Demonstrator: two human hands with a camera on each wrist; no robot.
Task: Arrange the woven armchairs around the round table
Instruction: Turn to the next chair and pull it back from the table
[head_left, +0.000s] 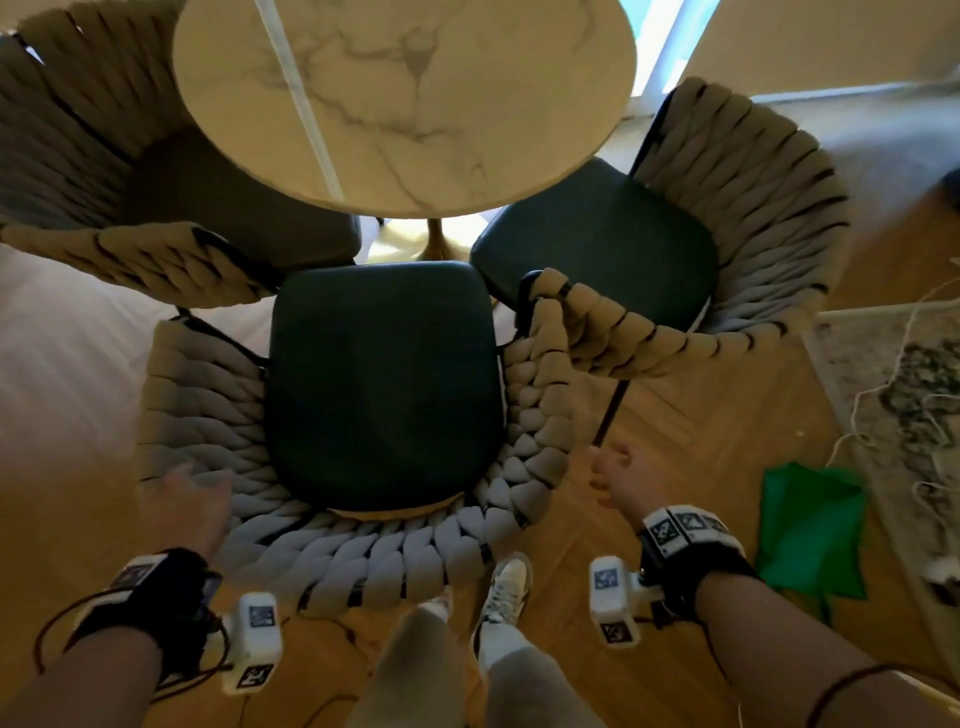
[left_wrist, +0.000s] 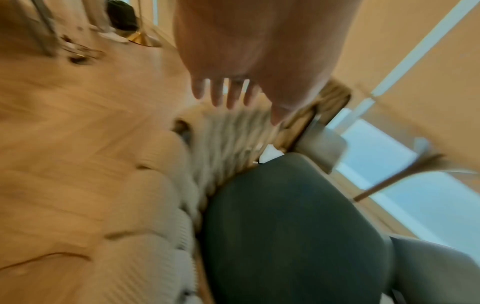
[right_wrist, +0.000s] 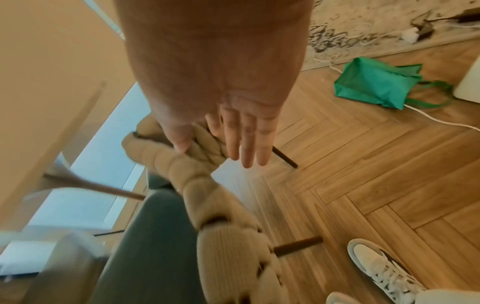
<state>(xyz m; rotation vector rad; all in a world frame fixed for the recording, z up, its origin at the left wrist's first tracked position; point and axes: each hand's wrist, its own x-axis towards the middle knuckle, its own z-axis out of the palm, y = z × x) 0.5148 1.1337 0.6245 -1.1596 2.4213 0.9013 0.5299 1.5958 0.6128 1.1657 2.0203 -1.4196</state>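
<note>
Here, line by line:
Left hand: the left hand (head_left: 189, 501) is at the lower left of the head view, fingers straight and spread, holding nothing, just over the woven back rim of the nearest armchair (head_left: 382, 395); contact I cannot tell.
Right hand: the right hand (head_left: 626, 480) is at the right of that chair's woven side, fingers straight and relaxed, holding nothing, apart from the weave.
Nearest armchair: centre of the frame, its dark seat facing the bench (head_left: 405, 98), the front edge near the bench edge.
Edges and room: its armrests are close to the left armchair (head_left: 130, 171) and the right armchair (head_left: 691, 228); bare wooden floor (head_left: 701, 447) lies right of it.
Count: three armchairs, one round bench, one green bag (head_left: 808, 530) on the floor.
</note>
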